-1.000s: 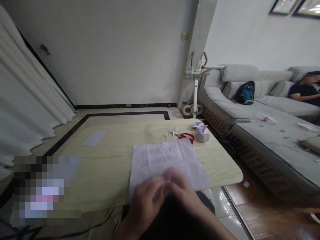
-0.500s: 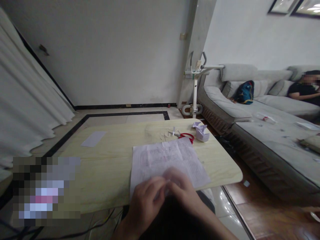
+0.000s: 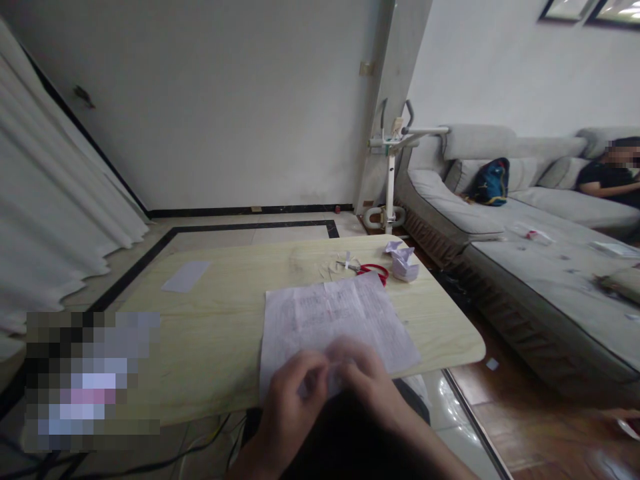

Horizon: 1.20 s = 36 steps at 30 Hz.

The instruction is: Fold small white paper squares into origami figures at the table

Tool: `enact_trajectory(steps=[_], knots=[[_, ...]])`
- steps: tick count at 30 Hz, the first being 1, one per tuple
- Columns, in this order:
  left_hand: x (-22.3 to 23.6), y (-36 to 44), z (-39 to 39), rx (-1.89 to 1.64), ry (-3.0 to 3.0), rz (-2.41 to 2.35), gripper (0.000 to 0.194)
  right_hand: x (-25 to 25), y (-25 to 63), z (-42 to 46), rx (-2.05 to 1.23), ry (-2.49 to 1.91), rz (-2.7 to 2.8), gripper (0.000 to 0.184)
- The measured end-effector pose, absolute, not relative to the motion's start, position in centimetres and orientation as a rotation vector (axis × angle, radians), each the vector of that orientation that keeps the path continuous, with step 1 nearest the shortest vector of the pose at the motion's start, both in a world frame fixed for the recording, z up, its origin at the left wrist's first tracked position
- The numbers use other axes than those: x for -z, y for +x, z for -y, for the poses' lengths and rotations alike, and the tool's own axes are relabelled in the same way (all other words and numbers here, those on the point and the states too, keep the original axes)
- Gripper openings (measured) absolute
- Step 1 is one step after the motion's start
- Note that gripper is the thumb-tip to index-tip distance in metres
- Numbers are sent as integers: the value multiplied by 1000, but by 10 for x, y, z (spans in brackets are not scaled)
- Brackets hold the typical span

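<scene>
My left hand [image 3: 296, 388] and my right hand [image 3: 361, 371] meet at the near edge of a pale wooden table [image 3: 220, 340]. Both have curled fingers drawn together in a pinch, and the right fingers are smeared by motion. Whatever is between the fingertips is too small and blurred to name. Beneath and beyond the hands lies a creased, printed sheet of paper [image 3: 327, 313]. Past its far edge rest red-handled scissors [image 3: 375, 271], partly covered by the sheet, with thin strips [image 3: 327, 270] scattered by the blades. Crumpled paper [image 3: 404, 265] sits to their right.
A small blank piece of paper [image 3: 186, 276] lies on the table's left side. Cables [image 3: 165, 460] run below the near edge. To the right stands a grey sofa [image 3: 530, 280] with a backpack [image 3: 493, 181] and a seated person [image 3: 605, 177]. White exercise equipment [image 3: 391, 173] stands behind the table.
The fingers have shifted slightly against each other, with the left fingers curling more. The view has tilted a little; the sheet, scissors and crumpled paper stay in place.
</scene>
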<state>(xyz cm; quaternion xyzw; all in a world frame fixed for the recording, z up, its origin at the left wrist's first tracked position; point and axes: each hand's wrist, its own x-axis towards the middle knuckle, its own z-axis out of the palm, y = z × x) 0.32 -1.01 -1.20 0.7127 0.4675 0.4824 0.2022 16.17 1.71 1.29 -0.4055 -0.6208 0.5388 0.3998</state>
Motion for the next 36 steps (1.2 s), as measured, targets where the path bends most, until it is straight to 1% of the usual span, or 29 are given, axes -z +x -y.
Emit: enact_trajectory(steps=[7,13,17,21,25,36], knots=[[10,3,10,-1334,2054,-1293,12,-12,160,-18,-1382,-1026,1564,10],[11,-2,9,-1360,2341,-1229,21,-10,158,-15,-1270,-1028,1602,10],[13,-4,9,-1358,2377,-1254,19,-10,158,-14,-1228,-1016,1632,11],[13,0,10,-1395,2228,-1258,14,-13,159,-16,-1320,-987,1621,8],[10,4,11,-1394,2008,-1269,12,-17,161,-17,-1427,-1012,1580,11],[5,4,12,-1255,1777,-1396,15,-20,160,-17,-1467,-1040,1534,16]])
